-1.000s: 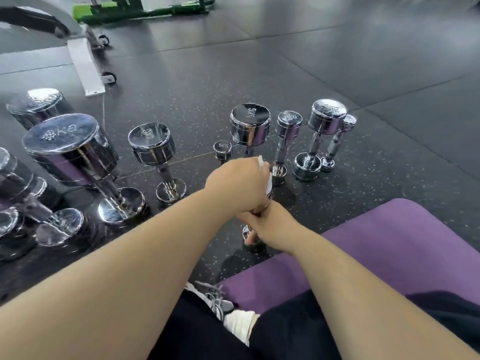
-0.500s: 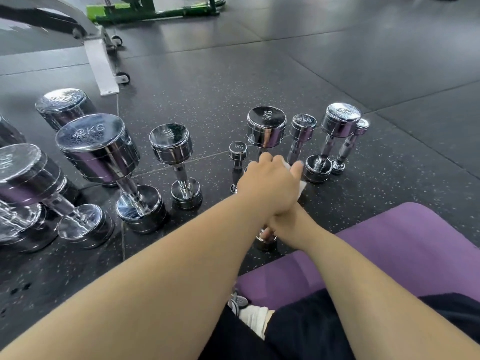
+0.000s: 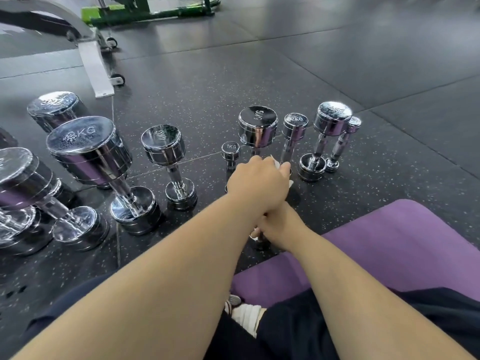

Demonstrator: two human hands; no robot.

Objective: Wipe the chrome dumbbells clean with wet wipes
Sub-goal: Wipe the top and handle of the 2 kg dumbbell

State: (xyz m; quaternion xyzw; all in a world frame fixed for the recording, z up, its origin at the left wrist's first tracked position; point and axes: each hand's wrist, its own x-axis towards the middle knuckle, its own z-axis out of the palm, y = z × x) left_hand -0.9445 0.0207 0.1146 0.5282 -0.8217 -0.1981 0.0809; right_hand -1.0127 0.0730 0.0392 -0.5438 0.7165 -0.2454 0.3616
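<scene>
Left hand (image 3: 257,181) closed over a white wet wipe (image 3: 277,164) on top of a small upright dumbbell (image 3: 259,241), right hand (image 3: 279,226) gripping its shaft just below. Behind this dumbbell, 1KG dumbbell (image 3: 230,152) and 5KG dumbbell (image 3: 258,126); right of it, purple mat (image 3: 405,242).

Floor (image 3: 337,61): dark rubber tiles, pale speckles, seams visible, soft glare on far part. Purple mat (image 3: 389,242) lies on it at near right. Far left of mat: white bench frame (image 3: 96,68) on small black wheels. Behind the frame: green machine base (image 3: 145,9).
</scene>
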